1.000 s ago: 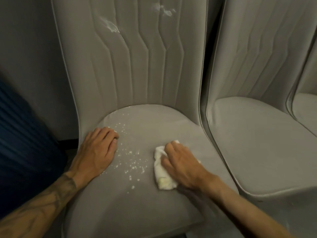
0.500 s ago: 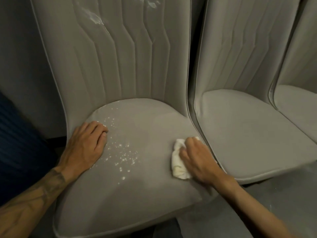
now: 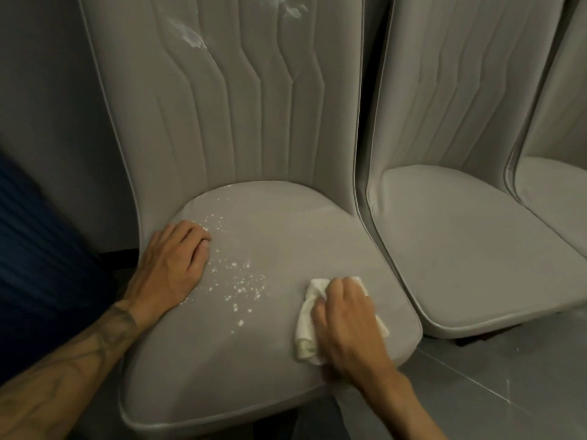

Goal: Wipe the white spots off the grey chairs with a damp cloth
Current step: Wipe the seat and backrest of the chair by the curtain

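Note:
A grey padded chair (image 3: 270, 369) fills the middle of the head view. White spots (image 3: 236, 281) are scattered over the left half of its seat. White smears (image 3: 190, 38) mark its backrest, with another white smear (image 3: 290, 9) near the top. My left hand (image 3: 173, 268) lies flat on the seat's left edge, fingers together, beside the spots. My right hand (image 3: 344, 322) presses a crumpled white cloth (image 3: 309, 315) onto the right front of the seat, clear of the spots.
A second grey chair (image 3: 476, 258) stands close on the right, and a third chair (image 3: 559, 192) shows at the far right edge. Grey tiled floor (image 3: 492, 392) lies below at the right. A dark blue ribbed surface (image 3: 38, 265) is at the left.
My right hand slid the cloth to the right across the seat, away from the spots. My left hand stayed planted. The view shifted slightly.

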Action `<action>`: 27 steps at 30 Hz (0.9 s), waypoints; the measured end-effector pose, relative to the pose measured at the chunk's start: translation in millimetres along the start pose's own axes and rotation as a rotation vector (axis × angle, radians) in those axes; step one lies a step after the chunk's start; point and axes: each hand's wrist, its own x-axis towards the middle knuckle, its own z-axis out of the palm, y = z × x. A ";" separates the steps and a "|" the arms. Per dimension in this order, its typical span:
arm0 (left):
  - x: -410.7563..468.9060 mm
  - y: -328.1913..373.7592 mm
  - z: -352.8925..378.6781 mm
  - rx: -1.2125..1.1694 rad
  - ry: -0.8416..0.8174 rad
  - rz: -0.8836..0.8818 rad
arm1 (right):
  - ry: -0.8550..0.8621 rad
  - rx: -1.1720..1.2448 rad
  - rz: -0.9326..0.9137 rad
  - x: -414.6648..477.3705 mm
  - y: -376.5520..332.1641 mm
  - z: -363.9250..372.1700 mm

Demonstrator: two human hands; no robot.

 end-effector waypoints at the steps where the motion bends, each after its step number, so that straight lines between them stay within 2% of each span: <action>1: 0.6 0.2 -1.3 -0.010 0.005 -0.004 | 0.004 0.012 -0.086 0.2 -17.9 3.2; 3: 2.1 0.8 -4.6 -0.016 0.003 -0.017 | 0.016 0.055 -0.247 1.8 -39.3 13.4; 5: 1.9 0.9 -9.4 -0.016 0.012 -0.042 | 0.014 0.073 -0.261 11.8 -27.8 17.1; 8: -6.6 -0.3 -17.2 -0.030 0.043 -0.130 | 0.102 0.213 -0.004 37.5 13.6 15.4; 11: -30.4 -1.6 -21.8 -0.058 0.117 -0.302 | 0.087 0.176 0.146 73.5 28.7 17.3; 13: -47.7 -0.2 -22.4 -0.054 0.151 -0.435 | 0.048 0.104 0.099 92.7 12.3 22.0; 14: -54.6 1.0 -21.8 -0.055 0.151 -0.493 | 0.036 0.087 0.020 98.2 0.0 23.7; 16: -64.9 4.1 -19.6 -0.081 0.125 -0.576 | 0.060 0.177 -0.188 96.4 -27.1 29.2; 18: -69.3 7.9 -18.5 -0.101 0.109 -0.600 | 0.143 0.227 -0.283 93.3 -34.8 31.5; 20: -71.2 11.9 -17.6 -0.112 0.122 -0.605 | 0.156 0.215 -0.247 106.0 -16.6 31.0; 23: -71.4 15.2 -14.9 -0.140 0.168 -0.640 | 0.189 0.199 0.020 141.8 7.8 27.9; 24: -71.4 15.4 -14.0 -0.149 0.186 -0.652 | 0.199 0.185 0.057 150.5 3.2 26.9; 25: -71.3 15.0 -13.1 -0.162 0.203 -0.663 | 0.180 0.147 0.038 155.1 -8.2 25.5; 27: -71.4 15.1 -10.8 -0.187 0.232 -0.682 | 0.141 0.162 -0.168 149.5 -39.8 32.4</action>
